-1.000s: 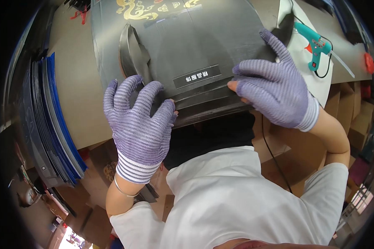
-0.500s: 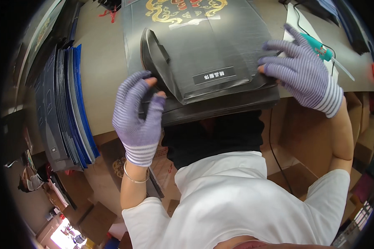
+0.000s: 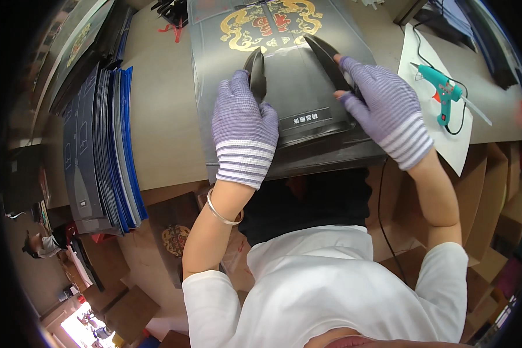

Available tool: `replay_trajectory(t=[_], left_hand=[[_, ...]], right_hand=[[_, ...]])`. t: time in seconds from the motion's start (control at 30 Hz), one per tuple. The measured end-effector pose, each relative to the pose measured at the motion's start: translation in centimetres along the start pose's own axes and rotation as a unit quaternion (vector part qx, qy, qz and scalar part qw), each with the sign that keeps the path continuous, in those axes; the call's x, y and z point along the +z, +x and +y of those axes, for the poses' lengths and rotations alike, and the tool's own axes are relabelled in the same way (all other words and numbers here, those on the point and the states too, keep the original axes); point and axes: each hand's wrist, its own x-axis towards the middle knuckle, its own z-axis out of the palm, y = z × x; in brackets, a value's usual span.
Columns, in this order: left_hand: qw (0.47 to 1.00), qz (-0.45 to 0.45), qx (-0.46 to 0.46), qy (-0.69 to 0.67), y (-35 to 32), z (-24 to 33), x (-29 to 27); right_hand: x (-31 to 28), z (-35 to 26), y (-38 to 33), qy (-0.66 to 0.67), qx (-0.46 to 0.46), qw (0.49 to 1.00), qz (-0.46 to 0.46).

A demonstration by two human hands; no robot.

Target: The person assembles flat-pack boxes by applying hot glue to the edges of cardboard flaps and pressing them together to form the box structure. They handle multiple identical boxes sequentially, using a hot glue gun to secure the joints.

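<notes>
Flat dark gift bag (image 3: 284, 87) lies on the table (image 3: 162, 133). Left hand (image 3: 243, 130) pinches the left handle (image 3: 255, 72); right hand (image 3: 383, 113) holds the right handle (image 3: 330, 58). Both handles stand raised; bag body unopened. Glue gun (image 3: 443, 95) right of the bag, untouched.

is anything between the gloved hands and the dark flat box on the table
Nothing visible. The left hand and right hand both rest directly on the dark flat box, each at one of its raised black flaps. The glue gun lies off to the right, apart.
</notes>
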Motion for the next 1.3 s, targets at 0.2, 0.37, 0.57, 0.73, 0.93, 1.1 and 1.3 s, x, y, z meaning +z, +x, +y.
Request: replay_trajectory(t=[0.2, 0.37, 0.57, 0.73, 0.93, 1.1, 1.3], left_hand=[[0.997, -0.061, -0.050, -0.020, 1.3, 0.8, -0.4], [0.994, 0.096, 0.031, 0.030, 0.8, -0.1, 0.5], [0.990, -0.066, -0.002, 0.126, 2.5, 1.5, 1.0], [0.982, -0.140, 0.004, 0.126, 5.6, 0.3, 1.4], [0.948, -0.252, 0.000, 0.195, 8.4, 1.1, 1.5], [0.928, -0.315, 0.059, 0.190, 6.4, 0.8, 0.4], [0.942, -0.257, 0.078, 0.201, 5.7, 1.3, 0.7]], right_hand=[[1.0, -2.1, 1.0, -0.049, 0.093, 0.994, -0.041], [1.6, -1.7, 0.3, -0.028, 0.060, 0.996, 0.066], [0.8, -1.6, 2.9, -0.060, 0.066, 0.989, -0.122], [2.6, -0.8, 7.6, -0.067, 0.054, 0.983, -0.162], [3.2, -1.0, 10.2, -0.111, -0.015, 0.974, -0.199], [2.2, -3.9, 8.5, -0.117, 0.000, 0.967, -0.225], [3.3, -4.3, 8.6, -0.136, 0.022, 0.967, -0.215]])
